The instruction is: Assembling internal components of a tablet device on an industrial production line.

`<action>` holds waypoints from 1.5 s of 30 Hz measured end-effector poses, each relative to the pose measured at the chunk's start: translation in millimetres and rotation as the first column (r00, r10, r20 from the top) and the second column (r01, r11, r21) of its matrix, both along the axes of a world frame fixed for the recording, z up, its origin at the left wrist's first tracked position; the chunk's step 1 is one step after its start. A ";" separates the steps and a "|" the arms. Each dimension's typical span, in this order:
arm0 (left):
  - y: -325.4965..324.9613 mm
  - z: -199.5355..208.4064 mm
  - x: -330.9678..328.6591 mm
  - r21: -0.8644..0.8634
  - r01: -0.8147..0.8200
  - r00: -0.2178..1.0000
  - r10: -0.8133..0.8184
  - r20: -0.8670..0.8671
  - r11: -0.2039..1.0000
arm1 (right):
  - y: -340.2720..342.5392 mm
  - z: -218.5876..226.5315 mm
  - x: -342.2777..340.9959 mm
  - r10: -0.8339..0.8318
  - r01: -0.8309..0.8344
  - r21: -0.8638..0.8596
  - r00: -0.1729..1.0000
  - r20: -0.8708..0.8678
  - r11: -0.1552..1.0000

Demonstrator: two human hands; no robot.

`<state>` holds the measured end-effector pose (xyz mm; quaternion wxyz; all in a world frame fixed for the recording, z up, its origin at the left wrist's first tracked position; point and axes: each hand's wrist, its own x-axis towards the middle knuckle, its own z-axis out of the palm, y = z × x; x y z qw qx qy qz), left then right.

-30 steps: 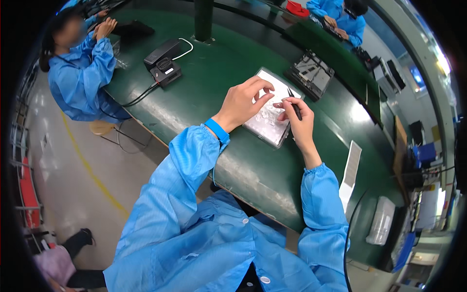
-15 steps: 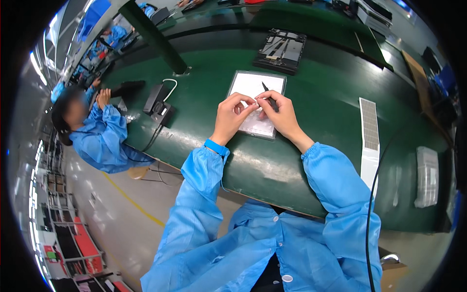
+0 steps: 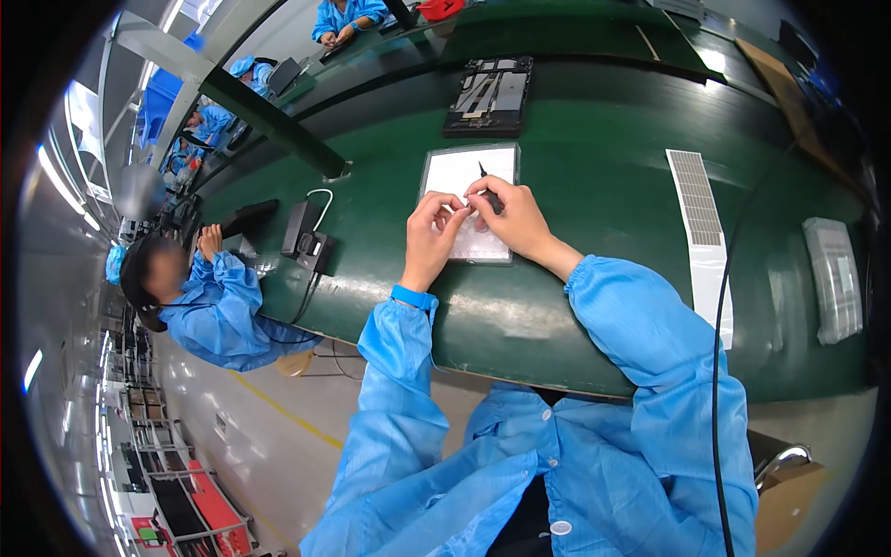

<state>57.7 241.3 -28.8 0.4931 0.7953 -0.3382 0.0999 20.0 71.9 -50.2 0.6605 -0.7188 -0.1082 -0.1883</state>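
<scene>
My left hand [image 3: 432,232] and my right hand [image 3: 512,215] meet fingertip to fingertip over a flat, clear-edged tray [image 3: 452,167] with a white surface. Thumb and forefinger of each are pinched together. Whatever lies between the fingertips is too small to make out. Dark pointed tweezers [image 3: 483,170] are tucked in my right hand, with the tip sticking out beyond the fingers and the rest partly hidden by them. Under my hands, the near part of the tray looks glossy, like clear plastic.
Beyond the tray lies an opened dark device [image 3: 489,96] with exposed inner parts. A black power adapter [image 3: 301,227] with cables sits left, near a seated co-worker [image 3: 209,302]. On the right are a label sheet [image 3: 696,200], a clear-wrapped bundle [image 3: 832,278] and a hanging black cable [image 3: 717,418].
The view has shifted, so the bench things sit differently in the picture. My hands stay pinched together over the tray, and the tweezers remain in my right hand.
</scene>
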 end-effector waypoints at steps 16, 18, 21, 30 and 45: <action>7.3 6.7 0.9 -0.073 0.051 0.980 -0.064 -0.188 0.996 | -4.1 -2.1 3.9 0.036 -0.038 0.004 0.972 0.232 0.999; 15.5 3.6 6.4 -0.065 0.032 0.981 -0.044 -0.190 0.997 | 0.5 4.5 -0.7 0.032 -0.032 -0.006 0.976 0.217 0.999; 34.4 -1.1 24.6 -0.253 -0.047 0.978 -0.007 -0.208 0.966 | 7.5 11.4 -3.5 -0.067 0.064 0.025 0.989 0.135 0.998; 82.6 -19.1 33.8 -0.117 -0.282 0.949 0.295 0.112 0.952 | 46.4 19.9 12.1 0.229 0.013 -0.617 0.922 0.313 0.787; 72.6 -9.7 27.4 -0.091 -0.308 0.951 0.309 -0.001 0.947 | 89.9 11.9 21.6 -0.023 -0.013 -0.431 0.997 -0.078 0.902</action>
